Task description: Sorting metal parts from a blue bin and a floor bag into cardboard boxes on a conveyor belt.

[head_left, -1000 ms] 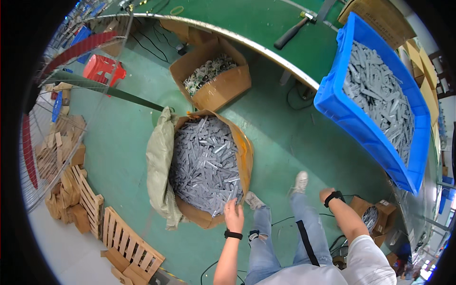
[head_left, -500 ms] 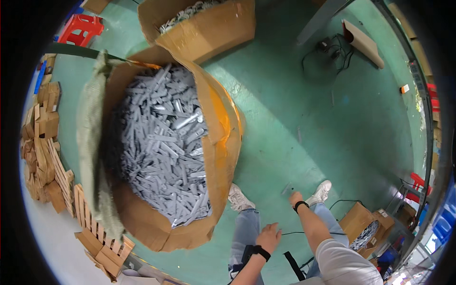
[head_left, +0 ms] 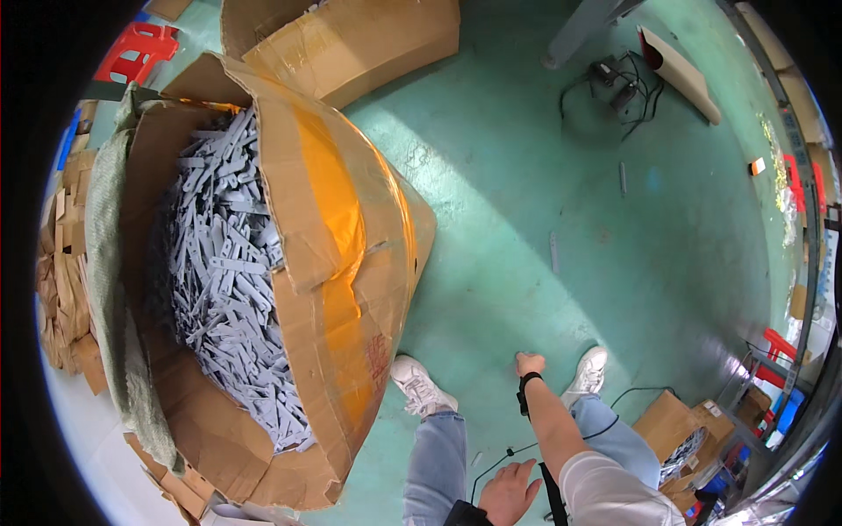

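Observation:
My right hand (head_left: 530,363) reaches down between my shoes with its fingers curled closed. What it holds, if anything, is hidden from above. My left hand (head_left: 510,493) is lower in the picture, nearer my body, its fingers stretched out and nothing seen in it. To the left stands a big cardboard box (head_left: 324,263) with orange tape, filled with many flat grey strips (head_left: 232,263) that have holes in them. Two similar strips lie apart on the green floor: one grey strip (head_left: 553,252) ahead of my right hand, another strip (head_left: 623,179) farther off.
Behind the big box is a second carton (head_left: 360,53). Green woven cloth (head_left: 110,263) hangs over its left side. Black cables with adapters (head_left: 614,83) lie near a metal post (head_left: 579,35). At lower right is a small carton (head_left: 665,425) of parts. A red stool (head_left: 139,54) stands far left.
My view has shifted, and the big box shows farther left. The strip seen beside my right fingertips is no longer visible; the hand is now closed. My left hand is lower in view.

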A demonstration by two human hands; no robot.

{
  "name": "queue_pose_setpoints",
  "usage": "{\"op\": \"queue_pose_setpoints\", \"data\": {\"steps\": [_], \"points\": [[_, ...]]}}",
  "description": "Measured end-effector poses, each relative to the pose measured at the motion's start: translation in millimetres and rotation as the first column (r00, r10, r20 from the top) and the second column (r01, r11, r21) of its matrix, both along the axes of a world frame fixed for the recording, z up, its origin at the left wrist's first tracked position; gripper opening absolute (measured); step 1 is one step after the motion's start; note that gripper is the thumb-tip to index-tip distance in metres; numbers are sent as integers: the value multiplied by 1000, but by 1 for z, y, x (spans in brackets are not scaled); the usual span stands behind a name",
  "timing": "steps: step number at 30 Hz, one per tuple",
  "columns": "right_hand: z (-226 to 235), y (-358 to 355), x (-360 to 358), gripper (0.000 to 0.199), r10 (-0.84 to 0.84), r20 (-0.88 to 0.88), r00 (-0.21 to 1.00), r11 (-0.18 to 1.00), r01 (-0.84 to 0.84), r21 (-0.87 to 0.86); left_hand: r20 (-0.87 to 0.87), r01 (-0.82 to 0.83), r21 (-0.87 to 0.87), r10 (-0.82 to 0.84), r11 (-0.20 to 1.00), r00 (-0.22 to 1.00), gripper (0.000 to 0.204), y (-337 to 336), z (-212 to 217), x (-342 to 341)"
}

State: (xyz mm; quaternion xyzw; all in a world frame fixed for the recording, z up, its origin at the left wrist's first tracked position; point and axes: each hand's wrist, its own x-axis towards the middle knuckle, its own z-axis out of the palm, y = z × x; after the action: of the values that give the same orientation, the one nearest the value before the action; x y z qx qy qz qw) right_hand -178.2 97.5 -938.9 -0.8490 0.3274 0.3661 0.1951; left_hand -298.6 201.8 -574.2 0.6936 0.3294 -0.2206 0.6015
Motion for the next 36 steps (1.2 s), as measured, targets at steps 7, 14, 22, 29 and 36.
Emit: {"op": "queue_pose_setpoints", "data": {"steps": [7,14,22,29,36], "points": [[-8,68,135,20,690,615,383,565,-815,-127,68,-120,62,116,991,991,38,15,10,31],[3,120,201,29,684,574,450,612,-782,-115,139,-141,-5,141,990,980,37,46,34,61],[-34,95,248,23,619,620,482,631,-775,-27,159,-204,-16,204,979,966,38,72,48,81],[-37,91,431,30,719,645,261,616,-669,-416,13,-247,164,248,955,969,41,68,39,78],[-58,88,491,26,706,638,308,598,-742,-303,-20,-207,209,215,956,976,43,65,32,84]]}}
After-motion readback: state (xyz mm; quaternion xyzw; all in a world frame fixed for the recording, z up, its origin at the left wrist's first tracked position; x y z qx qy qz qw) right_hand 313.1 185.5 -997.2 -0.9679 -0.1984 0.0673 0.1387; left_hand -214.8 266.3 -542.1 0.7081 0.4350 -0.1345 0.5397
